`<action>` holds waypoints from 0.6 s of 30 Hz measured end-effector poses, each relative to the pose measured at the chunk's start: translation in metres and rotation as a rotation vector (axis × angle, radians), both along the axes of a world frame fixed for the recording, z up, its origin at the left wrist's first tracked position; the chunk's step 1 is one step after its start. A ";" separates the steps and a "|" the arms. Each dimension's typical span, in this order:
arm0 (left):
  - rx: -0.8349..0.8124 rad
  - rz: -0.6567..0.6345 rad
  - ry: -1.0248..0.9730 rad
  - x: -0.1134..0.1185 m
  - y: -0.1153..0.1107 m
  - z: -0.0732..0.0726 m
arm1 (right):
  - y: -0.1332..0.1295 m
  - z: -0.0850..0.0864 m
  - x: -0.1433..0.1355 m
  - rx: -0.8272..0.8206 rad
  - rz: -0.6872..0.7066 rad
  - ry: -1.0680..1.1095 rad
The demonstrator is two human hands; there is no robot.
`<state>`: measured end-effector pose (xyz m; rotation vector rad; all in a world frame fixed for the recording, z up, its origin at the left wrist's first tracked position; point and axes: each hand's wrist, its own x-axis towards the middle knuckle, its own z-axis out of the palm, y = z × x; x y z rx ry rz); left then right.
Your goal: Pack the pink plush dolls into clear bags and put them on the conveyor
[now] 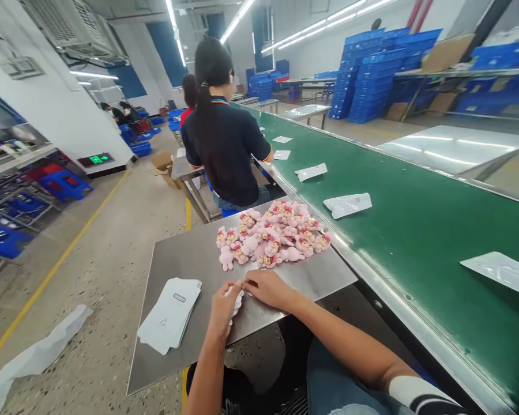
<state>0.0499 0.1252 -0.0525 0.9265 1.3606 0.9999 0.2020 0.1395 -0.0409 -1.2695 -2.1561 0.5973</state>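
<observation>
My left hand [223, 304] and my right hand [266, 288] meet over the steel tray table [190, 253], both pinching a small white packet [237, 300] that is mostly hidden between the fingers. Just beyond my hands lies a heap of several small pink plush dolls [272, 233]. A stack of flat white cards [169, 314] lies on the table to the left of my left hand.
A green conveyor belt [415, 230] runs along the right, carrying white packets [347, 204] [311, 171] and a clear tray [501, 274]. A person in a dark shirt [225, 138] sits ahead at the belt. Blue crates [372, 75] are stacked beyond. A white bag [34, 357] lies on the floor.
</observation>
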 end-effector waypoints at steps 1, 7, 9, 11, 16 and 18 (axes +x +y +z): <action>0.006 -0.007 0.015 -0.001 0.001 0.000 | 0.001 0.000 -0.001 0.026 -0.013 -0.047; 0.014 0.008 -0.015 0.001 0.002 -0.001 | -0.004 -0.003 0.001 0.056 0.055 0.038; 0.009 0.036 -0.060 0.001 0.001 -0.001 | -0.006 -0.003 0.004 0.041 0.065 0.172; 0.009 0.049 -0.111 -0.001 0.002 -0.002 | -0.007 -0.004 0.009 0.043 0.042 0.250; 0.010 0.035 -0.190 -0.005 0.001 -0.002 | -0.005 -0.006 0.012 0.110 0.035 0.163; 0.013 0.031 -0.204 -0.004 0.000 -0.002 | -0.004 -0.008 0.008 0.155 0.008 0.151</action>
